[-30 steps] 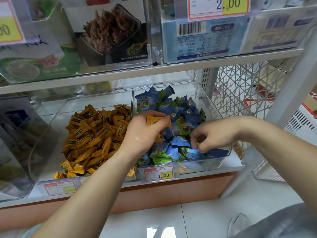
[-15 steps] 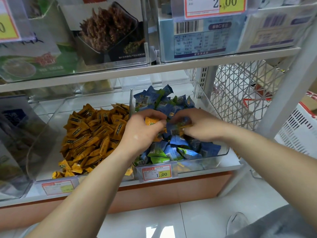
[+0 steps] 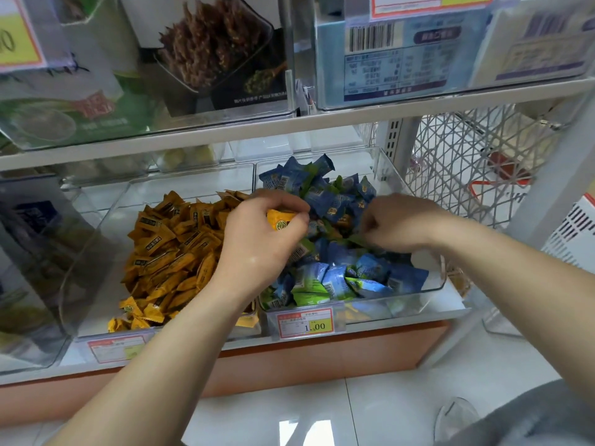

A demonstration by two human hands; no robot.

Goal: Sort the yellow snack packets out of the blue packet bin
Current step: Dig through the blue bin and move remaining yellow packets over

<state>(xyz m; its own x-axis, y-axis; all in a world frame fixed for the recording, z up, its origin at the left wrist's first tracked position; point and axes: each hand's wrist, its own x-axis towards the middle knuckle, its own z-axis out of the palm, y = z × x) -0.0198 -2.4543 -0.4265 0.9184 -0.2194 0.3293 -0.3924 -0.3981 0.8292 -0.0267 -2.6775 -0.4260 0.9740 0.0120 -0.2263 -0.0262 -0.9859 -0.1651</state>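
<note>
A clear plastic bin on the lower shelf holds a heap of blue and green snack packets. To its left a second clear bin is full of yellow packets. My left hand hovers over the blue bin's left side, shut on a yellow packet pinched between thumb and fingers. My right hand reaches into the middle of the blue heap with its fingers curled among the packets; what it pinches is hidden.
A price tag hangs on the blue bin's front. The upper shelf edge with boxed goods sits just above the hands. A white wire basket stands to the right, a dark clear bin at far left. Tiled floor lies below.
My right hand has drawn back to the right from my left hand and dug into the blue heap. My left hand keeps the yellow packet, barely moved.
</note>
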